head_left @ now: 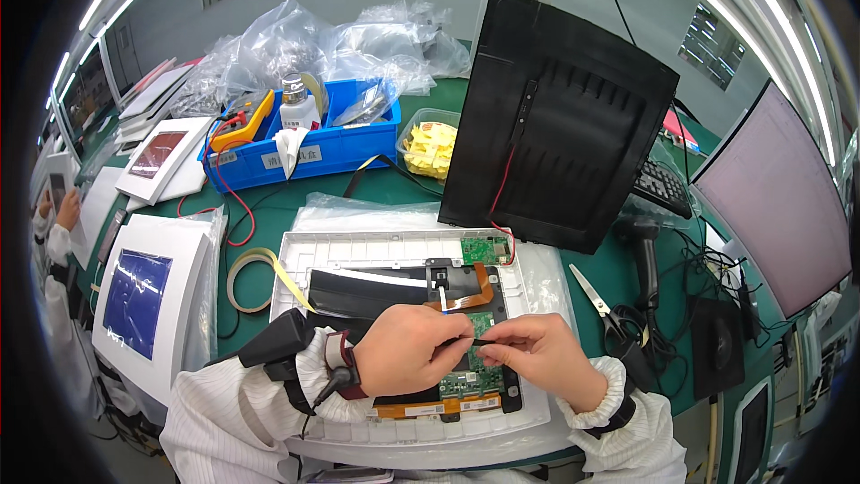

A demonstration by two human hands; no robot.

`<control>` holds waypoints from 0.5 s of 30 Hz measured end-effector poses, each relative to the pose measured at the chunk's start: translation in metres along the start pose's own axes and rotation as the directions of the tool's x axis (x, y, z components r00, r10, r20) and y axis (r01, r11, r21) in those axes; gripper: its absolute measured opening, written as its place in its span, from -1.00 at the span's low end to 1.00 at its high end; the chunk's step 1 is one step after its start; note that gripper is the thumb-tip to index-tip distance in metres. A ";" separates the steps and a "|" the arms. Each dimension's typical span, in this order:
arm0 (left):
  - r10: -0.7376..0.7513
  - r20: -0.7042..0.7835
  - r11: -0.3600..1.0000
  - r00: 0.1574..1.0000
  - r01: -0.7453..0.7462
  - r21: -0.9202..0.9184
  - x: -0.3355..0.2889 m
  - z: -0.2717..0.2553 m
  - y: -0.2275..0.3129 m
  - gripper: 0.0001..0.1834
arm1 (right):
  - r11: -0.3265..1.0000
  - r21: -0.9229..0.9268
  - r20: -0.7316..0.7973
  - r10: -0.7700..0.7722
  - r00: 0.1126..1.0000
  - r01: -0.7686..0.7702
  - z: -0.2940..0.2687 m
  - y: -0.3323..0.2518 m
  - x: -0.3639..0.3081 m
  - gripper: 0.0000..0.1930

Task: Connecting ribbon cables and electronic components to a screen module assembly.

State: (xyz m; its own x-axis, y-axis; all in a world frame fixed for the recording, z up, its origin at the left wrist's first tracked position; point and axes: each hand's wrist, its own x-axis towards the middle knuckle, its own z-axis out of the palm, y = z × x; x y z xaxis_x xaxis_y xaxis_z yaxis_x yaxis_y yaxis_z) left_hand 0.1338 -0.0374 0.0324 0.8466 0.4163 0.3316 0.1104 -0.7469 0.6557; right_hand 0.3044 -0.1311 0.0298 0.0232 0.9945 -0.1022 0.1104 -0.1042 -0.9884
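Your left hand (405, 351) is nearly closed, fingers curled and thumb tip pressed in, gripping one end of a thin dark strip (484, 341). Your right hand (548, 358) pinches its other end between thumb and fingertips. What the strip is, you can't tell from here. It spans the gap between your hands, above the green circuit board (470, 383). If either pinch slips, the strip could drop onto that board; a hard tug could stretch or tear it. The orange ribbon cable (485, 285) lies just beyond your hands, so a knuckle swung forward might crease it. Farther ahead, the red wire (503, 186) hangs down the black panel (560, 116); knocking that panel could strain the wire. Scissors (588, 290) lie beyond your right hand, where a sleeve could catch them.
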 end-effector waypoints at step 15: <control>-0.016 0.194 0.980 0.981 0.054 -0.194 -0.001 0.004 -0.004 -0.93 | 0.840 -0.435 0.077 -0.324 0.943 0.324 0.005 -0.003 0.004 -0.94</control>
State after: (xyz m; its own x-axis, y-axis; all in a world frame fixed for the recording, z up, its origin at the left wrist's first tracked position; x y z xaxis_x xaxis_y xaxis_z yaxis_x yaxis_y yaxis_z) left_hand 0.1349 -0.0370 0.0271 0.9299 0.3193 0.1829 0.0532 -0.6085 0.7918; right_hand 0.2997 -0.1271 0.0322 -0.0902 0.9723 0.2158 0.5328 0.2301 -0.8144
